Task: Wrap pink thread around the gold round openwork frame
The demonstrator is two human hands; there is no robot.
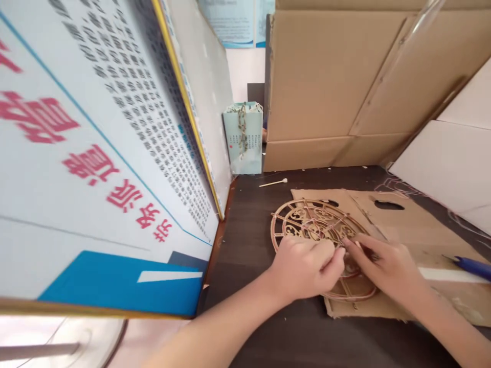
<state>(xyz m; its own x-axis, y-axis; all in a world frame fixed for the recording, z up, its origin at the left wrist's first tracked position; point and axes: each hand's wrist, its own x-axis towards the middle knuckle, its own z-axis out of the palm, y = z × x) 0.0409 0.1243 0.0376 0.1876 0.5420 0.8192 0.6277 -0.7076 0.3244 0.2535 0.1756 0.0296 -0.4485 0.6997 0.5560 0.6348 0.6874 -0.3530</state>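
Note:
A round openwork disc, tan with reddish lines and curled cut-out patterns, lies on a flat cardboard sheet, its left side reaching past the sheet over the dark table. Over the disc's near part, my left hand is closed with thumb and fingers pressed together. From the other side comes my right hand, its fingers pinched close to the left fingertips, above the disc's right half. Whatever sits between the fingers is too small to make out. Both hands cover part of the disc.
A white-tipped stick lies on the dark table. Behind it stands a pale blue box with a hanging chain. Large cardboard rises at the back, a printed board at left. A blue tool lies right, near loose strands.

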